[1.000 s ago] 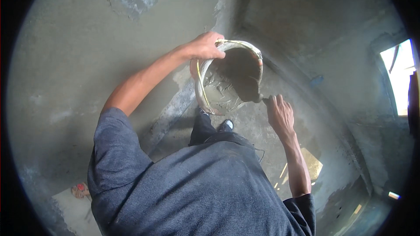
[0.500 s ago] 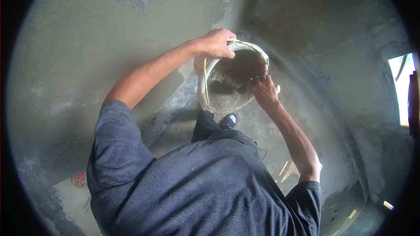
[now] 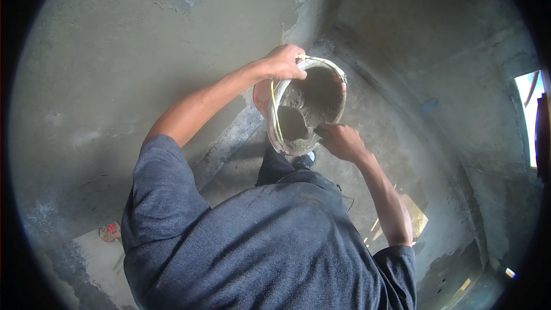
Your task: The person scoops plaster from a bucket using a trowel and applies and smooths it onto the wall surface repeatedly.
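My left hand (image 3: 282, 63) grips the upper left rim and pale cord handle of a cement-crusted, orange bucket (image 3: 260, 96), which is held tilted above my feet. Grey wet mortar (image 3: 298, 96) lines its inside. My right hand (image 3: 344, 140) is closed on the handle of a trowel at the bucket's lower right rim; the trowel's dark, mortar-coated blade (image 3: 291, 123) is inside the bucket, on the lower left.
Grey plastered concrete walls (image 3: 143, 34) surround me, with a bright window opening (image 3: 525, 95) at the right. A pale board (image 3: 414, 218) lies beyond my right arm. A small red-and-brown item (image 3: 110, 231) lies at lower left. My shoe (image 3: 307, 159) shows below the bucket.
My right hand moved from outside the bucket's right side up and into it, then down to the lower rim, carrying the trowel blade leftward inside. My left hand and the bucket shifted slightly right.
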### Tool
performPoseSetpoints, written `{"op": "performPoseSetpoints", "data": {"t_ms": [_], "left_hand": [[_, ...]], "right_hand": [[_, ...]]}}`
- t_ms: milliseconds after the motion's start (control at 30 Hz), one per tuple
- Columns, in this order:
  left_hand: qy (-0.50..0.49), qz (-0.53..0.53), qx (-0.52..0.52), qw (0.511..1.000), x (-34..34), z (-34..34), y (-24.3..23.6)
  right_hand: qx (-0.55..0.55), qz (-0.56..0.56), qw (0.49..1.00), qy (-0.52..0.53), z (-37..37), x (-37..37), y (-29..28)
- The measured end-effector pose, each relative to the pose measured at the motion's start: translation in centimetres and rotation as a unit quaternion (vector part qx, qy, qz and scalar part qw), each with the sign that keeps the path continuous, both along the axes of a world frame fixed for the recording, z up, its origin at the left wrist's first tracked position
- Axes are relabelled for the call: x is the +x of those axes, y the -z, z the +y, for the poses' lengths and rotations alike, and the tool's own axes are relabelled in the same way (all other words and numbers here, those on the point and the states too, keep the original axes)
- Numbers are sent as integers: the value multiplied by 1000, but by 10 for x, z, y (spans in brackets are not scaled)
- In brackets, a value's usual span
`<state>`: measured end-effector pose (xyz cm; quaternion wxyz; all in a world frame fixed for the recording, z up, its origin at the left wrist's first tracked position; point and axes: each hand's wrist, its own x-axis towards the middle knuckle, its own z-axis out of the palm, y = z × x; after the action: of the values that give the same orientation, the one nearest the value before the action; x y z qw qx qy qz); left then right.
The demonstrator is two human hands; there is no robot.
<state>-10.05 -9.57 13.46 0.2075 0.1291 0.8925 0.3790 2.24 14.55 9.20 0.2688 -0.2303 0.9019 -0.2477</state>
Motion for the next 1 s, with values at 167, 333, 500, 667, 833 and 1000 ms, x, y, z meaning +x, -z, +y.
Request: {"op": "performPoseSetpoints", "data": {"t_ms": [167, 333, 500, 667, 833, 1000], "left_hand": [[-9, 49, -21, 999, 16, -20, 13], [-170, 9, 99, 980, 51, -48, 32], [-251, -5, 73, 965, 77, -59, 91], [-330, -18, -31, 943, 101, -67, 203], [-355, -128, -40, 925, 114, -74, 202], [-400, -220, 1, 890, 116, -73, 243]], "right_hand": [[-138, -134, 977, 95, 31, 23, 16], [-162, -247, 927, 231, 44, 42, 3], [-249, -244, 878, 327, 50, 52, 33], [-360, -183, 815, 415, 31, 45, 80], [-397, -255, 746, 470, -6, 14, 99], [-408, -254, 739, 472, -58, -37, 126]]}}
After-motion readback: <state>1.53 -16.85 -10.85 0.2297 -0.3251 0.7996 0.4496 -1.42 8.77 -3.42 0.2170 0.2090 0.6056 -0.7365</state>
